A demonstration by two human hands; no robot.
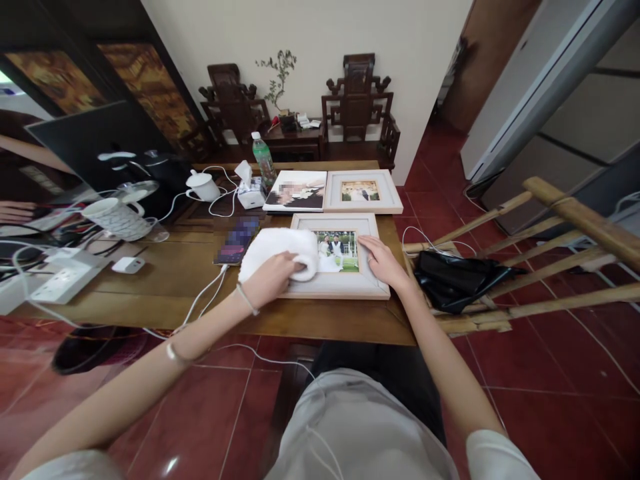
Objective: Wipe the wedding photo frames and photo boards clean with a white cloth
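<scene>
A light-coloured picture frame (345, 289) lies flat near the front edge of the wooden table, with a photo (344, 253) of two people behind its mat. My left hand (275, 275) is closed on a white towel (273, 248), whose rolled edge covers the left part of the frame. On the frame's right border rests my right hand (383, 260), its fingers stretched out flat toward the photo. Just behind are a second framed photo (390, 190) and a photo panel (295, 181), side by side.
A phone (237, 239) lies left of the towel. Farther left are a power strip (67, 275), a patterned mug (115, 219), a white lidded cup (203, 185) and cables. A tissue box (251, 193) and a bottle (263, 159) stand behind. A bamboo chair (530, 310) holds a black bag (450, 280).
</scene>
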